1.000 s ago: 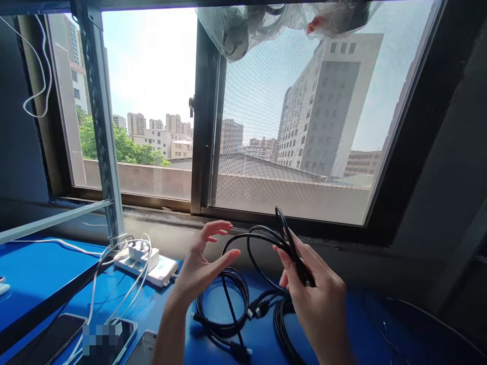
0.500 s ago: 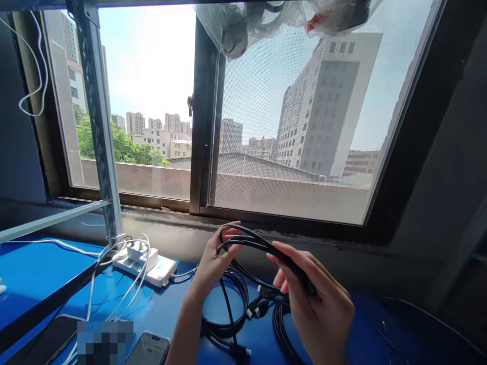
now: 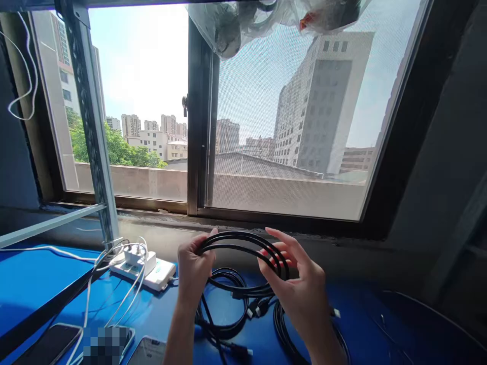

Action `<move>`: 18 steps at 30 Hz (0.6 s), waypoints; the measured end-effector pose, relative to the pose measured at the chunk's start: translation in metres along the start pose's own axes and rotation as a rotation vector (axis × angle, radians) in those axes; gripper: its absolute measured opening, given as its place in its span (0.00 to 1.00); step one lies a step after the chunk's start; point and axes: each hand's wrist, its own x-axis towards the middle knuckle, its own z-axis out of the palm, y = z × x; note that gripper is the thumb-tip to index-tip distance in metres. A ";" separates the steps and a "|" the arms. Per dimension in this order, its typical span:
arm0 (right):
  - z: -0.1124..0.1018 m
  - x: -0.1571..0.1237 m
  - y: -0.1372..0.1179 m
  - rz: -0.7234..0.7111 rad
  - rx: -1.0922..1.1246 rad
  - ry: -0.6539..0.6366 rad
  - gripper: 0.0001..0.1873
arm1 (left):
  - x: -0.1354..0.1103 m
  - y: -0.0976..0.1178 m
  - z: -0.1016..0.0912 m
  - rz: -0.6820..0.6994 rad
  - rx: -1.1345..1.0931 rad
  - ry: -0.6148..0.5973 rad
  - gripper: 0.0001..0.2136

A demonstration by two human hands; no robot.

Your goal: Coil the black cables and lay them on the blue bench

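Note:
A black cable [image 3: 236, 234], wound into a loose coil of several loops, is held up between my two hands above the blue table. My left hand [image 3: 193, 261] is closed around the coil's left side. My right hand [image 3: 299, 281] curves around its right side, the loops lying between thumb and fingers. Below them a second black cable coil [image 3: 227, 332] rests on the table, with a third black coil [image 3: 282, 334] to its right, partly behind my right forearm. Dark cable plugs [image 3: 257, 307] with pale metal tips lie between these two coils.
To the left stands a white power strip [image 3: 162, 276] with a charger and white wires. Phones [image 3: 148, 351] lie at the near left edge. A metal shelf post [image 3: 93, 126] rises in front of the window, and a plastic bag [image 3: 228, 30] hangs above.
The held cable has spread from a narrow bundle into a wider round coil. My left hand has moved left and closed around it; my right hand has turned and shifted slightly left.

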 end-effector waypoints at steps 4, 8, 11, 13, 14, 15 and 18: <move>0.004 -0.003 -0.010 0.023 0.117 -0.205 0.14 | -0.013 0.007 0.009 0.230 0.184 0.007 0.23; 0.006 -0.006 -0.020 0.020 0.153 -0.282 0.15 | -0.015 0.005 0.013 0.273 0.198 0.041 0.22; 0.005 -0.005 -0.022 0.023 0.235 -0.373 0.19 | -0.007 -0.002 0.010 0.251 0.184 0.040 0.21; 0.004 -0.005 -0.023 0.024 0.282 -0.392 0.19 | -0.002 -0.006 0.007 0.196 0.153 0.056 0.22; 0.004 -0.006 -0.024 0.026 0.295 -0.375 0.18 | 0.000 -0.007 0.006 0.163 0.134 0.067 0.22; 0.003 -0.006 -0.025 0.032 0.304 -0.338 0.17 | 0.002 -0.008 0.007 0.127 0.117 0.071 0.22; 0.002 -0.010 -0.029 0.083 0.333 -0.182 0.15 | 0.005 -0.008 0.014 0.009 0.070 0.014 0.20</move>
